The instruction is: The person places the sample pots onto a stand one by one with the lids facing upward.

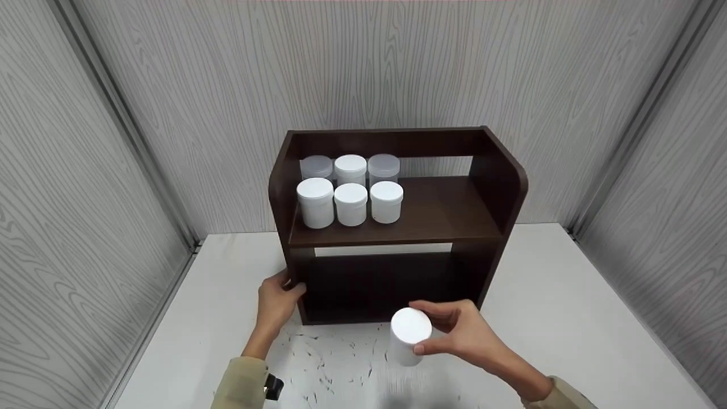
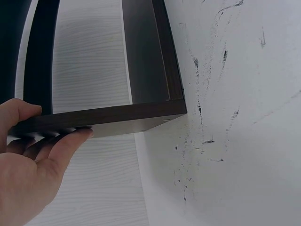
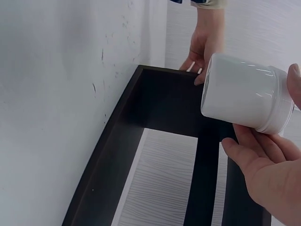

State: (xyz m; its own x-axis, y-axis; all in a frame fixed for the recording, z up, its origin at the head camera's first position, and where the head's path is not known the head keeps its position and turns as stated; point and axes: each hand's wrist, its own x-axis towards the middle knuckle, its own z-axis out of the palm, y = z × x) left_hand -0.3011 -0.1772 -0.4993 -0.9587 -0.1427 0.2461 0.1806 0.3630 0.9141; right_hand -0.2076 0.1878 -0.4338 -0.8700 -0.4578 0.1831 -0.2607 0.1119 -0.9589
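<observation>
A white lidded plastic jar (image 1: 410, 336) is upright in my right hand (image 1: 468, 338), in front of the shelf's lower compartment. Thumb and fingers hold it near its white lid (image 3: 283, 103). My left hand (image 1: 277, 304) grips the left side panel (image 2: 110, 114) of the dark brown two-tier shelf (image 1: 397, 238), low down, thumb on one face and fingers on the other. On the upper tier, three white jars stand in front: a larger jar (image 1: 316, 203) at left, a middle jar (image 1: 351, 204) and a right jar (image 1: 386, 202). Behind them are a white jar (image 1: 350, 169) and two translucent jars (image 1: 384, 167).
The shelf stands on a white table (image 1: 227, 284) with dark scuff marks (image 2: 197, 66) in front of it. Grey wood-grain panels (image 1: 369, 62) enclose the table at the back and both sides. To the right of the jars, the upper tier's brown board (image 1: 448, 207) shows.
</observation>
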